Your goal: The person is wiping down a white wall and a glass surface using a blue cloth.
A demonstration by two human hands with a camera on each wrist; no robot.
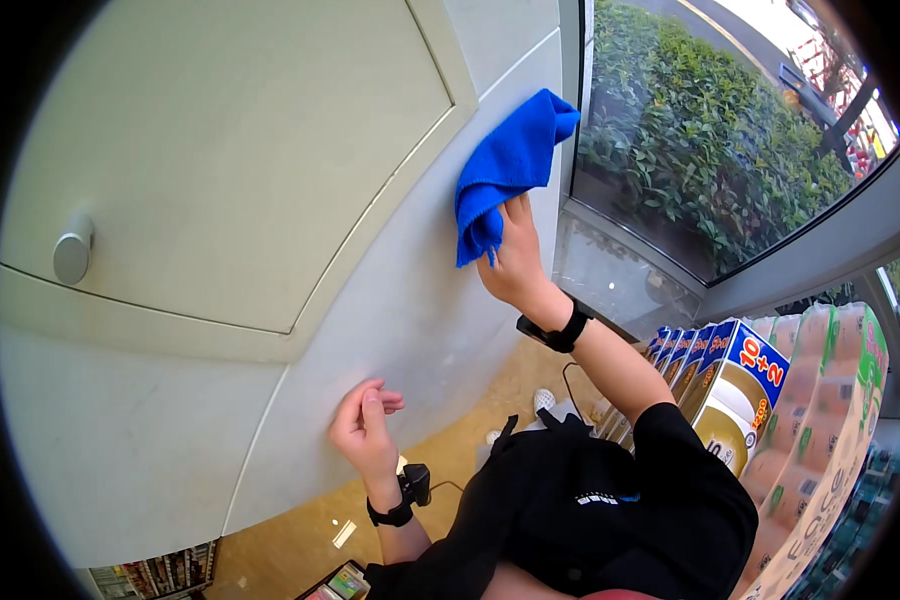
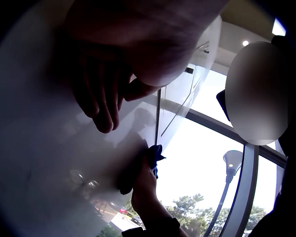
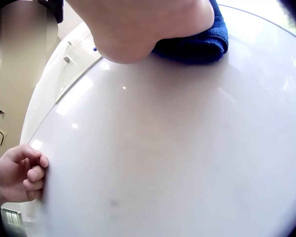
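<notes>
Blue cloth (image 1: 515,150), head view: it lies against the pale panel (image 1: 410,300), close to the window frame (image 1: 572,50), and your right hand (image 1: 513,258) has it.
Right-hand grip: your fingers go under the cloth and hold it bunched; the fingertips are covered, so I cannot tell how firm the hold is.
Left hand (image 1: 365,425), head view: the fingers are loosely curled and hold nothing; it is beside the panel, well apart from the cloth.
Loose corner: it points toward the window frame; I judge it could catch there, if you push farther to that side.
Stacked packs (image 1: 795,430): they stand near your right arm; a backward swing of the elbow might knock them.
Left wrist view: your left hand is dark and near to the lens, with bent fingers; beyond it your right hand has the cloth, but the shadow hides how they touch the panel.
Right wrist view: a folded edge of the cloth shows beside your palm, over the glossy panel.
Grey spot (image 3: 114,203): it is small, well apart from the cloth; dirt or reflection, I cannot tell.
Slip risk: should the bunch loosen, the cloth could slide, and your bare fingers would probably rub the panel.
</notes>
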